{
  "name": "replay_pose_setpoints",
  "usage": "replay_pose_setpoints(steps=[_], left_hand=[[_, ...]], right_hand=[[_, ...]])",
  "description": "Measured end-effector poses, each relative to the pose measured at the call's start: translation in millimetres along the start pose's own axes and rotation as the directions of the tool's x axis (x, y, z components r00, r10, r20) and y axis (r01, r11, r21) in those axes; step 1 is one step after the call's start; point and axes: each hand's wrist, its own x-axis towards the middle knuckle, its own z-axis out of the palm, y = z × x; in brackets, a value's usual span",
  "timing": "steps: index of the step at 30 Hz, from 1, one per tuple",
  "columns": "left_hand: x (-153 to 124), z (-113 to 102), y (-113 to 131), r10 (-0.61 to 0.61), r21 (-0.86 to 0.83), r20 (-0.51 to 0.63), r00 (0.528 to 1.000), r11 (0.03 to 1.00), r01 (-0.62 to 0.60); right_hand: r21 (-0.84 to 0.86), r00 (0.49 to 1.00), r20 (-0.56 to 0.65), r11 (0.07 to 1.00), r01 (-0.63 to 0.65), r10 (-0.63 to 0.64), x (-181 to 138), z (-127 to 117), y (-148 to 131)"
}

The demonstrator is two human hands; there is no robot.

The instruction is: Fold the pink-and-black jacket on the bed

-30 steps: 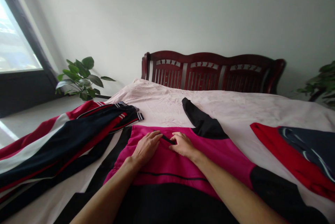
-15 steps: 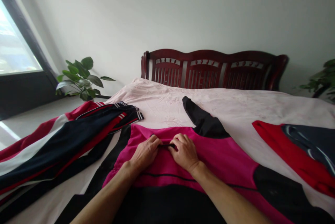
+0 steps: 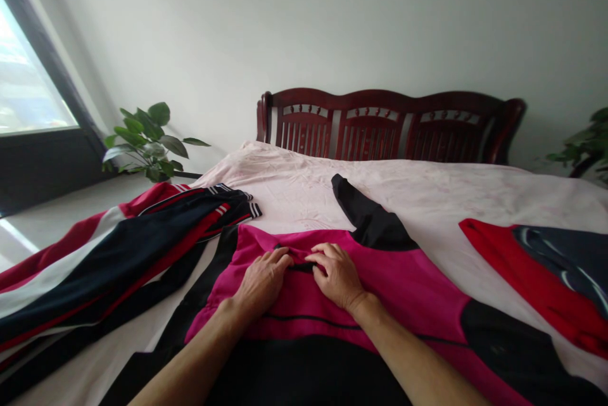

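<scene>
A pale pink, crumpled bedsheet point(image 3: 294, 190) fills mid-frame. On it, lower centre, lies a smooth magenta-and-black jacket point(image 3: 408, 285). The left hand point(image 3: 260, 280) and right hand point(image 3: 336, 273) press flat on its thin black collar strip point(image 3: 299, 265), fingers narrowly curled, pinching it.

Your bed point(image 3: 304, 194), pale pink sheet, dark wood headboard point(image 3: 389, 126): pink-black jacket point(image 3: 403, 285) at ctr, red-navy-white tracksuit point(image 3: 118, 247) on the left, red-dark garment point(image 3: 536, 266) on the right.
</scene>
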Motion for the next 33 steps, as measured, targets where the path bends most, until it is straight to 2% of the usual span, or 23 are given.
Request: replay_pose_setpoints(steps=[4,7,10,15,23,26,28,31,33], left_hand=[[2,0,0,-0.037,-0.045,-0.008,0.999,0.998,0.037],[4,1,-1,-0.110,-0.047,-0.016,0.994,0.993,0.109],[7,1,-1,-0.126,-0.067,-0.031,0.992,0.990,0.124],[7,3,-4,-0.150,-0.160,-0.127,0.980,0.979,0.129],[8,11,-12,-0.157,-0.284,-0.221,0.962,0.954,0.091],[9,11,-12,-0.168,-0.283,-0.241,0.956,0.954,0.096],[9,10,-14,-0.197,-0.246,-0.282,0.939,0.961,0.128],[10,7,-22,-0.280,-0.092,-0.312,0.908,0.960,0.265],[9,6,-30,-0.351,0.027,-0.242,0.904,0.929,0.368]], right_hand=[[0.056,0.998,-0.023,0.997,0.057,-0.055,1,1,1],[0.054,0.997,-0.044,0.997,0.059,-0.057,2,2,0],[0.044,0.992,-0.097,0.995,0.090,-0.086,3,4,0],[0.032,0.974,-0.187,0.990,0.137,-0.129,3,8,2],[-0.037,0.978,-0.146,0.989,0.144,-0.148,3,8,0],[-0.059,0.990,-0.102,0.994,0.096,-0.102,5,8,1],[-0.082,0.996,-0.088,0.997,0.014,-0.021,7,10,4],[-0.114,0.983,-0.126,0.982,-0.147,0.133,10,13,10],[-0.112,0.970,-0.164,0.974,-0.199,0.179,12,14,13]])
